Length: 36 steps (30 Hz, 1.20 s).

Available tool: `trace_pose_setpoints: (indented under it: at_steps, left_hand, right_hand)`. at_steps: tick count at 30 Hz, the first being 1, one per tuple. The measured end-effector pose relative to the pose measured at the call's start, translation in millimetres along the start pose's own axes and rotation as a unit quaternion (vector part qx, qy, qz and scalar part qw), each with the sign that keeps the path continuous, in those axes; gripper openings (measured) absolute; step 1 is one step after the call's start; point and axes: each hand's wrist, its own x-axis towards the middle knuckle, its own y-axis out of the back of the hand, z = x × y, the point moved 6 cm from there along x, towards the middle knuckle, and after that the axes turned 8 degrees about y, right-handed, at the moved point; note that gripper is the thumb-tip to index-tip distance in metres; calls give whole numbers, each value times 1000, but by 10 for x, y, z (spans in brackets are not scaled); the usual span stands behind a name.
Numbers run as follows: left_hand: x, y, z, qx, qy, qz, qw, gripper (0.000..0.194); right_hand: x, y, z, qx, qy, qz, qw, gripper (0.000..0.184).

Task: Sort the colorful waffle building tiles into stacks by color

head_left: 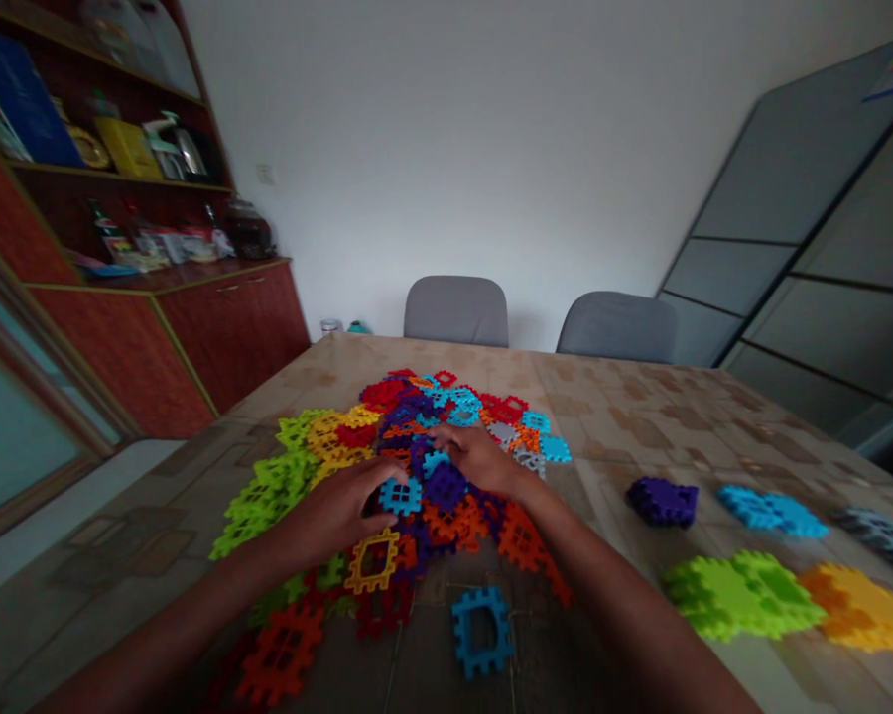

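Observation:
Two bare hands reach into a large heap of notched plastic building tiles on the table. Between the thumb and fingers of my left hand is a blue window tile, held at the heap's near left side. My right hand reaches over the middle of the heap with its fingers extended and slightly bent, close to a light blue tile and a purple tile. Below my left hand lies a yellow frame tile. A separate blue frame tile rests flat near the table's front edge.
Sorted stacks lie at the right: purple, light blue, lime green, orange-yellow and grey. Lime tiles spread along the heap's left. Two grey chairs stand behind the patterned table.

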Motion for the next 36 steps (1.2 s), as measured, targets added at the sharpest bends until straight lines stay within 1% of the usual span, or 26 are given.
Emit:
trace_pose_setpoints:
  at_steps: [3, 7, 9, 11, 13, 15, 19, 22, 24, 26, 28, 31, 33, 34, 35, 36]
  left_hand:
    - [-9, 26, -26, -3, 12, -6, 1000, 36]
    - [-4, 70, -52, -10, 29, -14, 999, 49]
    - [-9, 97, -40, -14, 31, -27, 999, 55]
    - [-30, 120, -8, -17, 26, -48, 998, 57]
    - [-61, 135, 32, -16, 18, -71, 997, 58]
    - [-89, 144, 64, -12, 11, -85, 996, 58]
    - [-96, 128, 72, -11, -10, -75, 997, 49]
    - [-79, 91, 34, -7, -16, -70, 997, 46]
    - [-74, 79, 10, -7, -11, -72, 997, 47]
    - [-80, 85, 0, -6, -5, -74, 997, 50]
    - [-96, 95, -6, -4, -1, -78, 997, 57]
    - [-118, 92, -25, 4, 2, -87, 996, 66]
    - [-124, 78, -37, 8, 1, -92, 996, 66]
    - [-124, 74, -37, 12, -1, -90, 996, 65]
    - [-122, 72, -30, 17, -6, -85, 996, 64]
    - [-121, 73, -15, 23, -12, -78, 997, 62]
  right_hand:
    - [-131, 52, -103, 11, 26, 34, 999, 45]
    - [-392, 186, -118, -7, 31, 72, 997, 54]
    - [-498, 220, -111, -12, 36, 64, 997, 56]
    - [-554, 212, -119, -8, 47, 39, 998, 57]
    - [-562, 177, -133, 3, 58, 12, 998, 60]
    - [-535, 135, -139, 14, 60, -2, 998, 66]
    - [-464, 90, -104, 28, 41, 16, 999, 70]
    - [-477, 114, -69, 38, 21, 46, 998, 67]
    - [-531, 170, -62, 45, 10, 69, 997, 61]
    - [-615, 257, -72, 52, -1, 98, 994, 51]
    - [-728, 349, -96, 60, -13, 128, 990, 39]
    - [-963, 425, -144, 79, -39, 176, 980, 25]
    - [-1163, 386, -185, 101, -59, 196, 974, 21]
    - [-1270, 332, -206, 123, -69, 196, 970, 21]
    - [-1379, 262, -225, 154, -81, 192, 966, 21]
    - [-1490, 177, -233, 206, -102, 188, 955, 22]
